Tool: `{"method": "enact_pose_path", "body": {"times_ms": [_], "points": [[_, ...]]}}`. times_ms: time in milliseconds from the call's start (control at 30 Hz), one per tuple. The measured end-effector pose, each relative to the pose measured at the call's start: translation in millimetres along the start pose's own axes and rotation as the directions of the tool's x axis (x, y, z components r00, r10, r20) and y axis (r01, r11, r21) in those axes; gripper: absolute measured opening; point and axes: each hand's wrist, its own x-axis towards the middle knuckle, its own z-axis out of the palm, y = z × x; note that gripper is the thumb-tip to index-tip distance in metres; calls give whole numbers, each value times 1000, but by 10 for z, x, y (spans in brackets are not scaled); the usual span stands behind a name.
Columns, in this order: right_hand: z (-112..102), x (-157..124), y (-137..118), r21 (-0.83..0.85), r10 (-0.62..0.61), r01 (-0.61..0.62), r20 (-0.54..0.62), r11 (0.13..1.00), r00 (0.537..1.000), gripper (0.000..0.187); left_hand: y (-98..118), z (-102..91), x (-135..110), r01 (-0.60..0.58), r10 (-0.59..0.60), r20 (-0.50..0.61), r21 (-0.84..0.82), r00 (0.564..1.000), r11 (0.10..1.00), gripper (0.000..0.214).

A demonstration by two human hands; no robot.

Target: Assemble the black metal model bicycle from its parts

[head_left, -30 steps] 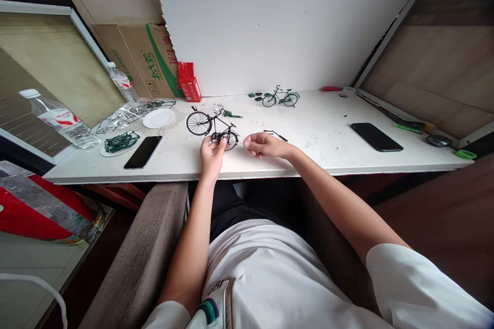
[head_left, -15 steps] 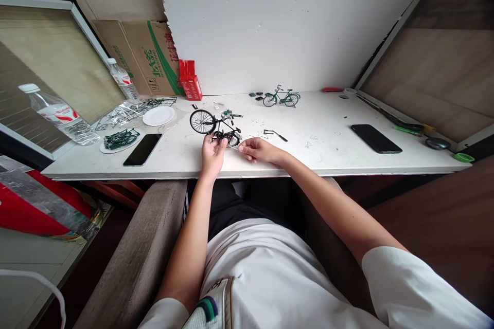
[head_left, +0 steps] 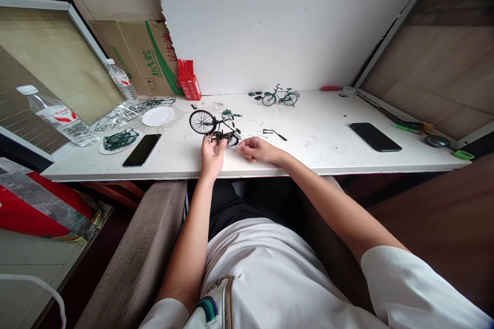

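Note:
A small black model bicycle (head_left: 213, 127) stands on the white desk (head_left: 309, 144) in front of me. My left hand (head_left: 212, 154) grips its near wheel from below, fingers closed on it. My right hand (head_left: 258, 149) rests on the desk just right of that wheel, fingertips pinched together at the wheel's edge; what they pinch is too small to name. A small dark tool (head_left: 275, 133) lies on the desk a little beyond my right hand.
A finished green model bicycle (head_left: 280, 97) stands at the back. Two black phones (head_left: 142, 149) (head_left: 375, 136) lie left and right. A white plate (head_left: 157, 116), a dish of green parts (head_left: 118, 141), plastic wrap, water bottles (head_left: 57, 116), a red box (head_left: 189, 82) and a carton sit left.
My right hand has moved left and toward me, from open desk to the bicycle's near wheel. My left hand keeps its hold on the wheel.

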Motion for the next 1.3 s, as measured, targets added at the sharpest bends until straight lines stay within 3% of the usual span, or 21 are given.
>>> {"method": "enact_pose_path", "body": {"times_ms": [767, 1033, 1300], "points": [[11, 10, 36, 20, 15, -14, -38, 1000, 999, 42, -17, -10, 2, 14, -14, 5, 5, 1000, 1000, 60], [17, 44, 65, 158, 26, -1, -154, 987, 988, 53, -2, 11, 10, -15, 15, -9, -9, 1000, 1000, 60], [48, 76, 74, 298, 68, 5, -237, 955, 969, 58, 49, 44, -23, 60, -60, 7, -1, 998, 998, 57]]}}
